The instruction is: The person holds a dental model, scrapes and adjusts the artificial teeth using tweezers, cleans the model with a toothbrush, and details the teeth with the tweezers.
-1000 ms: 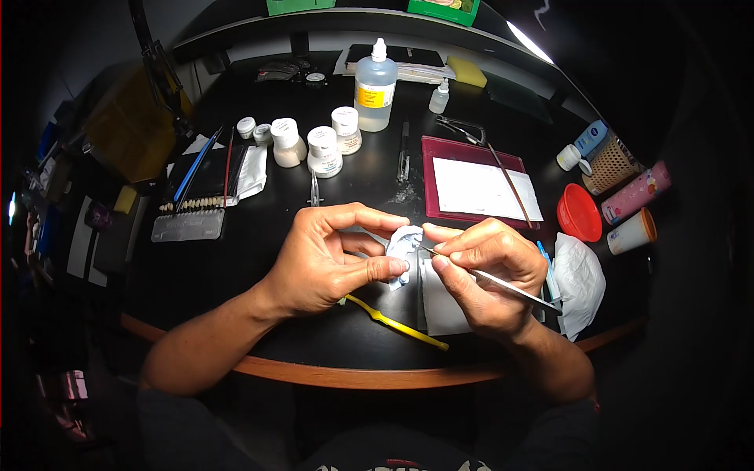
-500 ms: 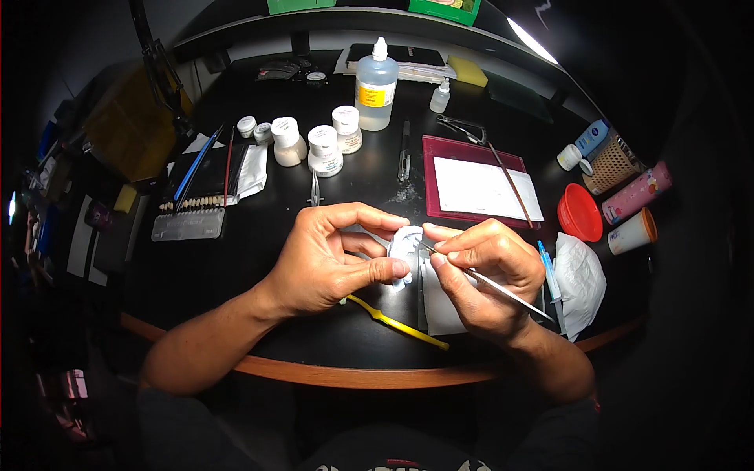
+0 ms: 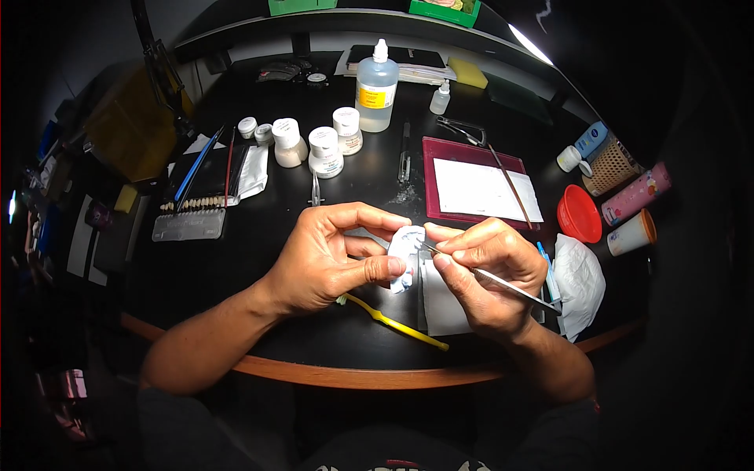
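White jars point(image 3: 324, 151) and clear bottle point(image 3: 375, 76) at 12 o'clock, contents unclear. My left hand point(image 3: 326, 259) pinches the small white cast point(image 3: 405, 250) mid-desk point(image 3: 259, 235); right hand point(image 3: 487, 275) pinches a thin metal tool point(image 3: 503, 284), tip touching it.

Our left hand point(image 3: 326, 259): fingers curled, thumb and forefinger pinched shut, palm turned right. Our right hand point(image 3: 491, 275): fingers bunched in pen grip, close beside left. Forearms angled inward.
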Available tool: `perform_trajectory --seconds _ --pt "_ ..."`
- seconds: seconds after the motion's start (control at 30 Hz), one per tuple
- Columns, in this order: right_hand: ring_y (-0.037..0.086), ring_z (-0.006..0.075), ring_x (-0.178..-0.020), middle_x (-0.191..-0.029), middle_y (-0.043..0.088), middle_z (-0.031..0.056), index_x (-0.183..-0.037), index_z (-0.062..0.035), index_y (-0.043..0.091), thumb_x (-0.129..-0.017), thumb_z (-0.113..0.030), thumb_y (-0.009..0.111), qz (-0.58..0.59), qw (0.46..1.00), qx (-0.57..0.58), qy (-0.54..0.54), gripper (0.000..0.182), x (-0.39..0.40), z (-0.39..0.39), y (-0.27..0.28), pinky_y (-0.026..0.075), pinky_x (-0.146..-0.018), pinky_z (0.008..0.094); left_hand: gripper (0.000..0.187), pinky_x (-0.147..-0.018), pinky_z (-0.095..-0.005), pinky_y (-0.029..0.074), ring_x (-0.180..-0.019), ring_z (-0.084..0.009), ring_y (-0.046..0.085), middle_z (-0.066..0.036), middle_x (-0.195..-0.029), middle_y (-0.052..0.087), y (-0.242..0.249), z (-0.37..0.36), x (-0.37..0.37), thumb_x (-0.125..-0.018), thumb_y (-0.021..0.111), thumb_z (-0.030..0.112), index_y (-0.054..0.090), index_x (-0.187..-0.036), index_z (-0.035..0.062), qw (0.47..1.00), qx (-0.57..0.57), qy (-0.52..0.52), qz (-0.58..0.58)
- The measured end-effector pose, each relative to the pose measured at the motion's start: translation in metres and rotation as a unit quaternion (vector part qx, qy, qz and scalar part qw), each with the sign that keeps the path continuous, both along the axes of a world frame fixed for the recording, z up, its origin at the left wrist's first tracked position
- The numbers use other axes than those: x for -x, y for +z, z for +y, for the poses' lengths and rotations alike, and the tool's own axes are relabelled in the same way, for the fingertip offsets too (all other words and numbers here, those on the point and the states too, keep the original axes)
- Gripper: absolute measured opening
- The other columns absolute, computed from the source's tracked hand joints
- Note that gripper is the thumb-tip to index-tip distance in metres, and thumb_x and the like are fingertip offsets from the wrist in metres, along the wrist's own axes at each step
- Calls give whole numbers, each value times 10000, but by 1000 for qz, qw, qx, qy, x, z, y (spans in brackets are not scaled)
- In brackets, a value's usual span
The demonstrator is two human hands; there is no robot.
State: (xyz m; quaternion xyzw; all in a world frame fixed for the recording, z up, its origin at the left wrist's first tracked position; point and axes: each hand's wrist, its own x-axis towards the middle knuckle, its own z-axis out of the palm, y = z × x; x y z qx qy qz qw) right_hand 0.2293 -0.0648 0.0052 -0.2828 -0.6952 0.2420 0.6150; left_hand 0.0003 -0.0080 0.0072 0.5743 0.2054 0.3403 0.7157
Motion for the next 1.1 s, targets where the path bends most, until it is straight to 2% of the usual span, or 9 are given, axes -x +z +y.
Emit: perform_trajectory --seconds 0.27,0.47,0.57,0.77,1.1 --pt "743 210 -848 -874 711 159 -864 20 669 -799 149 757 -19 1000 -7 15 169 -3 2 5 641 -909 445 401 -850 -308 636 -1006 -259 747 -181 -1109 700 -1 1 1 -900 744 -42 604 -1273 -87 1000 -3 -4 1" --pt "741 215 -872 -871 709 157 -865 18 674 -796 163 757 -39 999 -16 32 181 -7 5 7 641 -906 432 379 -842 -304 635 -985 -226 743 -154 -1099 701 1 2 4 -905 742 -36 626 -1262 -87 1000 12 2 -4" --pt "740 214 -879 -865 706 156 -869 23 672 -798 167 753 1 999 18 36 180 -3 3 6 641 -907 437 373 -841 -295 634 -959 -210 741 -149 -1102 698 3 3 4 -898 756 -30 634 -1246 -88 1000 4 -4 -3" --pt "742 202 -840 -841 699 158 -835 23 651 -812 142 748 -3 999 44 15 155 -2 1 2 633 -920 461 398 -871 -295 642 -987 -214 731 -133 -1100 671 2 0 -1 -836 802 -71 648 -1203 -84 997 -65 33 28" --pt "736 187 -807 -827 694 148 -808 24 632 -816 128 742 13 999 50 2 151 0 1 0 637 -907 461 389 -875 -305 645 -990 -219 730 -120 -1075 660 1 0 -2 -823 809 -83 654 -1179 -84 997 -60 37 34"
